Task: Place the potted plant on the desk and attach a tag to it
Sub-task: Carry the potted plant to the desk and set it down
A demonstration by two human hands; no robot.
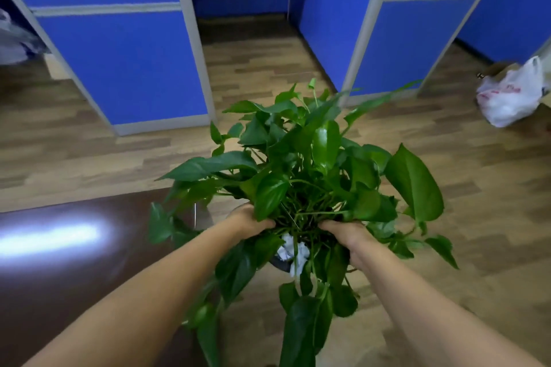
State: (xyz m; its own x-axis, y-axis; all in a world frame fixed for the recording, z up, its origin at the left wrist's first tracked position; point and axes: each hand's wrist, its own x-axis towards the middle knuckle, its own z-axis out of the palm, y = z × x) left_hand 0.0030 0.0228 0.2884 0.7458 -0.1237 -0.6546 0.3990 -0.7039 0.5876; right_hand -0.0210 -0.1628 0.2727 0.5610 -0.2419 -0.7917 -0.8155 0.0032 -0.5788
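A leafy green potted plant (307, 170) hangs in front of me above the wooden floor, held from both sides. My left hand (249, 222) grips the pot's left rim and my right hand (348, 235) grips its right rim; leaves hide most of the pot. A scrap of white crumpled material (293, 253) and a dark bit of the pot (281, 265) show between my wrists. The dark brown glossy desk (68, 262) lies at the lower left, beside the plant. No tag is visible.
Blue office partitions with grey frames (125, 62) stand ahead and to the right (372, 24). A white plastic bag (510, 95) sits on the floor at the right. Another pale bag (12, 42) is at the far left. Wood-plank floor (262, 59) runs between the partitions.
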